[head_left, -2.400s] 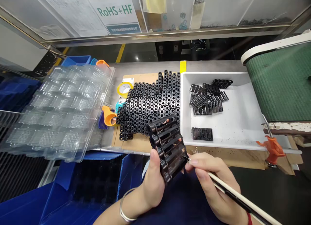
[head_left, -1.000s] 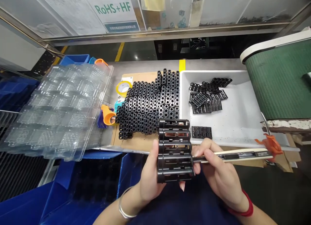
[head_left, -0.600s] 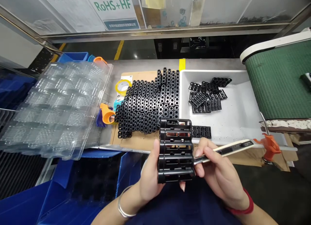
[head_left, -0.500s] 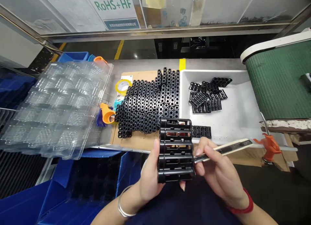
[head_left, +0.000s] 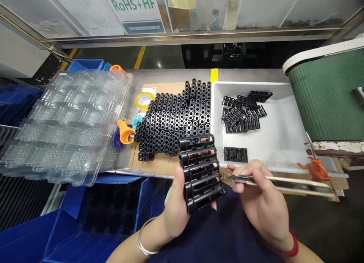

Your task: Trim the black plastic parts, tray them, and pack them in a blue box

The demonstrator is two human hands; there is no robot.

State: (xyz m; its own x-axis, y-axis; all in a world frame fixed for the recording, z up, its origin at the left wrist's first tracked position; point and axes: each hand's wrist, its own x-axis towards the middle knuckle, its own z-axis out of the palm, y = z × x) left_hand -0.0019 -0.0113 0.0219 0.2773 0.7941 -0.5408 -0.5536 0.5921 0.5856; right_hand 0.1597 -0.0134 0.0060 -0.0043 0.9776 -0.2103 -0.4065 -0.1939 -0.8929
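Note:
My left hand (head_left: 176, 202) grips a black slotted plastic part (head_left: 199, 174) with several parallel tubular ribs, held tilted in front of my body. Pinched in my right hand (head_left: 261, 200) is a slim craft knife (head_left: 292, 184), its blade pointing left toward the part but apart from it. Behind my hands stands a tight block of stacked black plastic parts (head_left: 173, 119) on brown cardboard. To its right, a white tray (head_left: 280, 138) holds several loose black parts (head_left: 241, 113), and a single one (head_left: 236, 154) lies at the tray's near side.
Stacked clear blister trays (head_left: 65, 122) stand at left above a blue bin (head_left: 68, 225). Near the block lie a yellow tape roll (head_left: 145, 100) and an orange tape dispenser (head_left: 125, 132). A green conveyor belt (head_left: 330, 96) runs at right, above an orange clamp (head_left: 316, 169).
The knife has pulled away from the part, and my right hand has shifted right and slightly down. My left hand has tilted the part and moved it a little left.

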